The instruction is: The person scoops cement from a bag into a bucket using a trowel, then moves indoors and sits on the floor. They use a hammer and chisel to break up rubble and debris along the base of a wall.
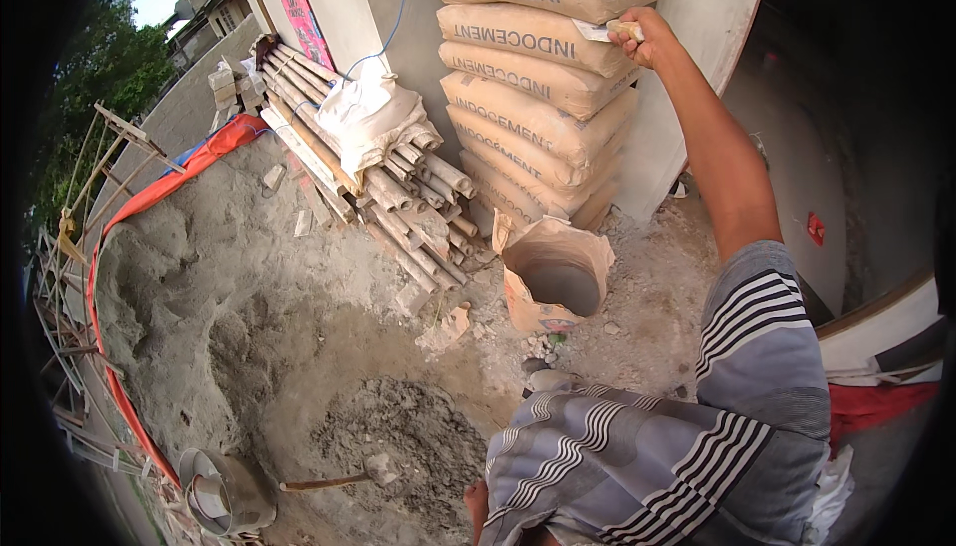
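Note:
My right hand is stretched out far ahead, closed round the pale handle of a flat-bladed scraper. Its light blade lies against the side of the tall stack of brown paper cement bags, near the upper bags. Low in the view, my left hand shows only in part beside my striped shirt, its fingers mostly hidden. Close to it spreads a heap of wet grey mortar. A wooden-handled tool rests there, its head caked in mortar. An opened cement bag with grey powder inside stands before the stack.
Bamboo poles are piled left of the stack, with a white sack on top. A large sand heap fills the left, edged by an orange tarp. At lower left stands a metal bucket. Rubble lies around the opened bag.

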### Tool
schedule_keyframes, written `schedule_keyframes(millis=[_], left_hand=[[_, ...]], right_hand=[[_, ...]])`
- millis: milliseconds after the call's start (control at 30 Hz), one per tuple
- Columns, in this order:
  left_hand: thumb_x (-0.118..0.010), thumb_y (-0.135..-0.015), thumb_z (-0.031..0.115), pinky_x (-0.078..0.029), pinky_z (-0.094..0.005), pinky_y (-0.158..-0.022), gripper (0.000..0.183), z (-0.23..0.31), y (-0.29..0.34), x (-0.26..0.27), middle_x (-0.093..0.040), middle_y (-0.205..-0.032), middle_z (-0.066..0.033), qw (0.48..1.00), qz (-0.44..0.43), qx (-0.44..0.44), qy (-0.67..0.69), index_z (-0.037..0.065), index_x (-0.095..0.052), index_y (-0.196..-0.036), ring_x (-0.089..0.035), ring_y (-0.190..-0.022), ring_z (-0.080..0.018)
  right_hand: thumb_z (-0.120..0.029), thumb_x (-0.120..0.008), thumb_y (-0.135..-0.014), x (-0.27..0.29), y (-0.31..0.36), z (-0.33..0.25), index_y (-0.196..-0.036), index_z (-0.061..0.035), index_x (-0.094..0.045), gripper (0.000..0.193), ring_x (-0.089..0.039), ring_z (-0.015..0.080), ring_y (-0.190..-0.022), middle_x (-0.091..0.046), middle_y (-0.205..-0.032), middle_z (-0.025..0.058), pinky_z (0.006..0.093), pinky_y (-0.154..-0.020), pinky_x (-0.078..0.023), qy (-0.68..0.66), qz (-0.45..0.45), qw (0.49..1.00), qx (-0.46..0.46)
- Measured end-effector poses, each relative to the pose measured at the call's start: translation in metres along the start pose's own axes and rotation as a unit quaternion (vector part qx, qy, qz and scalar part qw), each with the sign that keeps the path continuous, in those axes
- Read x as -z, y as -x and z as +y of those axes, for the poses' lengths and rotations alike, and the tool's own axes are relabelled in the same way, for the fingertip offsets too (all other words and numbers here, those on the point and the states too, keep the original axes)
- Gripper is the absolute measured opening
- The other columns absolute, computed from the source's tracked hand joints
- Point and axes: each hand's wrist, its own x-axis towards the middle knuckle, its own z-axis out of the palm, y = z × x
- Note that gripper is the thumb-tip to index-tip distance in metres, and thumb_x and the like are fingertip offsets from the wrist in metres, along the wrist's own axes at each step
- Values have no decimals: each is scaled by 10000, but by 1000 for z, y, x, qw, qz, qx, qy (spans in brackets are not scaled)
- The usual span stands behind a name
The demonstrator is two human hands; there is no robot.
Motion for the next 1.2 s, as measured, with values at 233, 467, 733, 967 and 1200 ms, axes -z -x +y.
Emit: schedule_keyframes(millis=[233,467,733,967,1200], left_hand=[[-600,-778,157,-342,-288,-415,218,14,25,16,-532,-567,-50,997,4,2,83,13,-541,-625,-528,-512,-128],[-601,-745,209,-402,-365,-504,258,-4,-2,9,-548,-596,-95,998,30,-25,-45,-20,-557,-634,-508,-514,-172],[-570,-763,175,-374,-372,-472,277,-41,-21,13,-457,-522,-96,993,23,-19,-114,1,-469,-573,-486,-490,-187],[-549,-774,142,-332,-358,-442,253,-64,-38,24,-440,-504,-66,992,28,-48,-114,14,-482,-567,-453,-458,-169],[-562,-810,165,-312,-327,-411,242,7,2,38,-484,-523,-36,997,-30,-60,24,39,-540,-604,-455,-445,-142]], right_hand=[[-155,-496,-803,5,1,7,-1048,41,-502,314,-559,122,-470,-623,-812,203,172,-310,-373,-5,-36,999,6],[-374,-501,-897,-3,20,15,-1156,59,-474,505,-645,212,-570,-634,-897,210,191,-354,-459,-6,-6,1000,24],[-697,-396,-876,43,84,147,-1407,11,-166,915,-653,282,-718,-585,-1072,325,289,-507,-513,-49,50,998,-5],[-658,-378,-905,96,137,332,-1407,-38,-240,809,-638,289,-654,-615,-992,273,335,-484,-502,77,105,968,-213],[-539,-426,-941,146,236,451,-1286,-27,-438,617,-643,259,-572,-636,-925,204,338,-462,-515,316,30,910,-268]])
